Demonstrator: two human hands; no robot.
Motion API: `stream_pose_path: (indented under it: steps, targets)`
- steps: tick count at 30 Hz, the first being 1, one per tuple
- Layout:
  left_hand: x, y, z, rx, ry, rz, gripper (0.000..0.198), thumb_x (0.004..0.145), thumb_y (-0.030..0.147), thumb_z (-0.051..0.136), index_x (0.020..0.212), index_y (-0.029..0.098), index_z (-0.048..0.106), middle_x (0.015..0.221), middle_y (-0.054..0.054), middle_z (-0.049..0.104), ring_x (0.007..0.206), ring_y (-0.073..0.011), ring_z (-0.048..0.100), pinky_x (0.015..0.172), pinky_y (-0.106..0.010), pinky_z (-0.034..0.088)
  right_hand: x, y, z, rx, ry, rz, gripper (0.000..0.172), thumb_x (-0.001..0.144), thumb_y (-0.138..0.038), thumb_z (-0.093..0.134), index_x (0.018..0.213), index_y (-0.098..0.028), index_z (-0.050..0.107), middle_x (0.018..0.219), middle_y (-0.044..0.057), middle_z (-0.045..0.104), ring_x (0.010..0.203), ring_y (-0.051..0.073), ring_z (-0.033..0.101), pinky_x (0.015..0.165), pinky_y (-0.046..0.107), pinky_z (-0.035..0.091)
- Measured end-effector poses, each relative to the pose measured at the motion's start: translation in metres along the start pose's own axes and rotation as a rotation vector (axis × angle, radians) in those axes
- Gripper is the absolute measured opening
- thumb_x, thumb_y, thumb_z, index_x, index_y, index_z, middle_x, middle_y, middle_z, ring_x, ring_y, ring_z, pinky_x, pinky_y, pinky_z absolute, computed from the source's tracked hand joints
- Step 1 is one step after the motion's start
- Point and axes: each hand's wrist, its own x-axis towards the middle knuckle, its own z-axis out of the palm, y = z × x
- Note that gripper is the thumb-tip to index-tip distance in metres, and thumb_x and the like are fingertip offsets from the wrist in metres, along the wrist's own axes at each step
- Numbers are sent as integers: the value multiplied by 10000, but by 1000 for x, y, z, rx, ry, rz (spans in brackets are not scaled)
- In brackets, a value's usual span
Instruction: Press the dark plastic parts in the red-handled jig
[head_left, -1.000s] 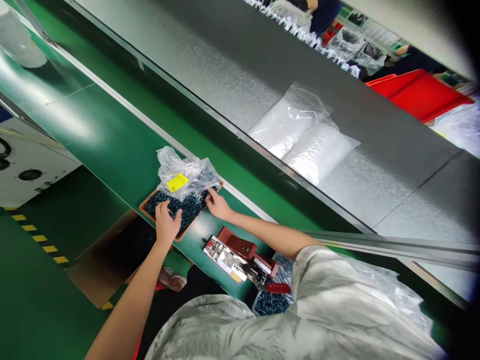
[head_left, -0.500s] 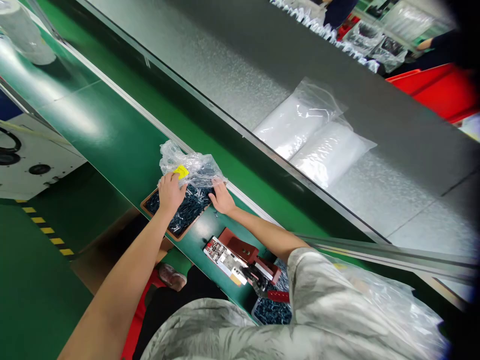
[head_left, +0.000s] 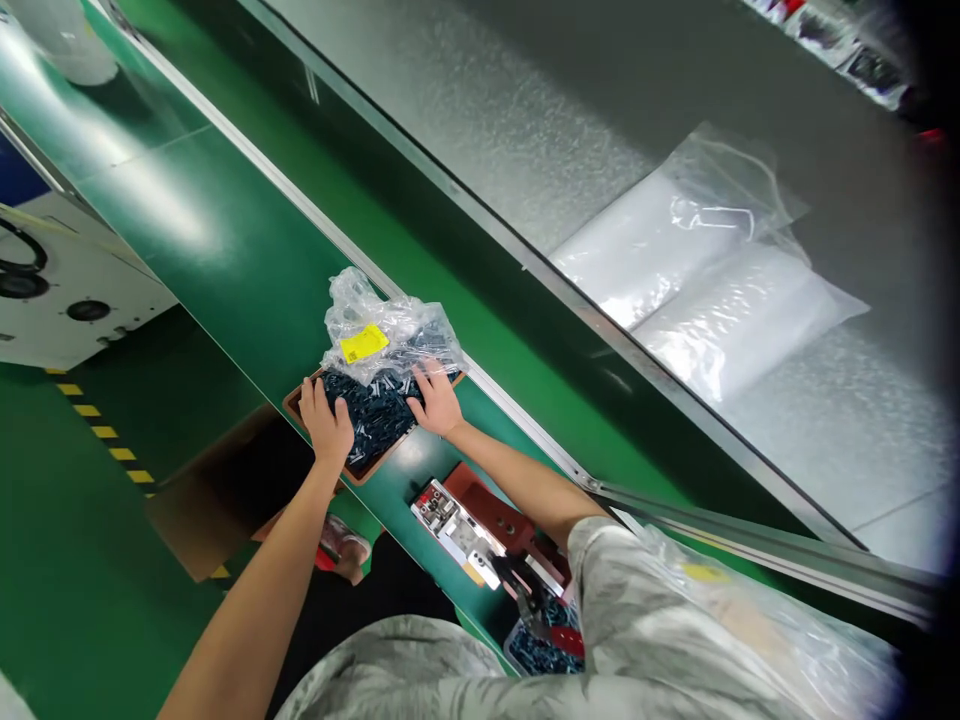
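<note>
A shallow brown tray (head_left: 365,476) full of small dark metal parts (head_left: 375,425) sits on the green bench. Over its far side lies a crumpled clear plastic bag (head_left: 360,300) with a yellow label (head_left: 364,343). My left hand (head_left: 327,425) rests at the tray's left side, fingers apart on the rim and parts. On the right side, my right hand (head_left: 437,398) lies with spread fingers touching the bag's edge and the parts. Neither hand is closed round anything. Close by my right forearm stands a toggle clamp fixture (head_left: 469,530) with a red handle.
A second container of dark parts (head_left: 540,645) is partly hidden by my sleeve. Another plastic bag (head_left: 735,600) lies to the right. Beyond the aluminium rail (head_left: 517,425), filled white bags (head_left: 720,290) lie on the grey surface. An open cardboard box (head_left: 195,500) stands below the bench.
My left hand has moved off the bag and label toward me, down to the tray's left side. My right hand stays near the bag's edge. The camera view has shifted.
</note>
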Motion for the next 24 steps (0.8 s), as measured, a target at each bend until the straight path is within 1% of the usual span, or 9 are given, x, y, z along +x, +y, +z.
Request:
stream_pose_path:
  steps: [2, 4, 8, 12, 16, 19, 24]
  targets:
    - [-11, 4, 6, 31, -49, 24, 741, 998, 577, 360, 1530, 61, 372, 1631, -288, 279, 1546, -387, 232, 1249, -620, 162, 0, -2, 0, 2, 7, -3, 642, 1000, -471, 452, 1515, -91, 409, 1582, 250, 338, 1517, 387, 235, 1220, 631, 254]
    - [-19, 10, 9, 48, -94, 58, 767, 980, 573, 420, 1554, 72, 331, 1648, -280, 245, 1560, -390, 190, 1252, -632, 129, 1, -5, 1, 8, 5, -14, 609, 997, -460, 465, 1493, -107, 440, 1577, 240, 352, 1509, 382, 254, 1217, 631, 262]
    - [-30, 16, 10, 80, -141, 130, 802, 964, 561, 461, 1562, 51, 299, 1653, -293, 216, 1567, -394, 159, 1254, -629, 131, 5, -16, 2, 40, -2, -60, 511, 993, -420, 478, 1429, -156, 507, 1571, 209, 371, 1495, 362, 292, 1214, 637, 272]
    - [-35, 15, 6, 84, -139, 172, 792, 966, 542, 470, 1562, 51, 291, 1650, -288, 230, 1568, -383, 165, 1256, -612, 152, 9, -23, 2, 78, -5, -129, 450, 995, -388, 478, 1365, -147, 563, 1537, 215, 411, 1472, 350, 330, 1205, 623, 299]
    - [-37, 15, 3, 63, -118, 162, 789, 973, 534, 462, 1571, 57, 267, 1653, -282, 228, 1568, -366, 179, 1256, -591, 185, 11, -22, 1, 81, -70, -198, 429, 997, -378, 482, 1350, -161, 592, 1469, 207, 487, 1441, 348, 378, 1176, 615, 344]
    - [-38, 15, 3, 61, -123, 161, 787, 972, 534, 461, 1572, 65, 264, 1654, -273, 234, 1567, -363, 182, 1258, -592, 176, 13, -20, 1, 65, -96, -222, 424, 997, -375, 488, 1346, -165, 607, 1430, 203, 529, 1434, 346, 397, 1165, 602, 364]
    - [-40, 15, 6, 79, -134, 165, 766, 982, 512, 451, 1563, 47, 273, 1647, -283, 243, 1571, -358, 171, 1261, -590, 172, 17, -26, 3, 64, -125, -273, 386, 995, -369, 504, 1296, -172, 643, 1477, 182, 522, 1406, 329, 445, 1162, 570, 392]
